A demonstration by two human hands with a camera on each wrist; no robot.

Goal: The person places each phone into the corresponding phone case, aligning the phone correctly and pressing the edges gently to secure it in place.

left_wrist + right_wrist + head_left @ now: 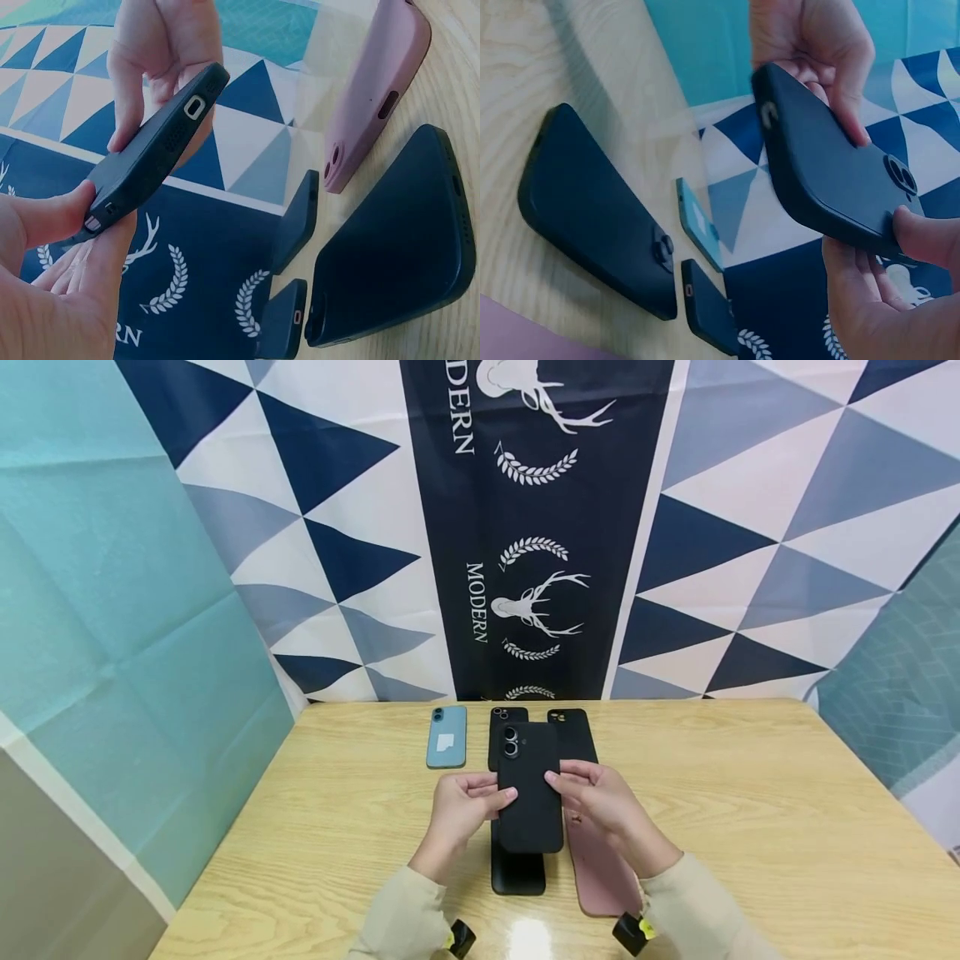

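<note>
Both hands hold up a black phone case [531,802] with two ringed camera openings at its top left, back facing the head camera. My left hand [461,810] pinches its left long edge, thumb on the back and fingers behind. On the right edge, my right hand [607,806] grips in the same way. The left wrist view shows a port cutout in the short end of the held case [161,146]. Below it on the table lies another black case [517,878], partly covered in the head view. A pink case [603,872] lies beside that one, near the right forearm.
At the back of the wooden table [337,835] lie a light blue phone [447,737] with a white patch and two black phone cases, one left [510,715] and one right [573,737]. A patterned cloth [360,527] hangs behind the table.
</note>
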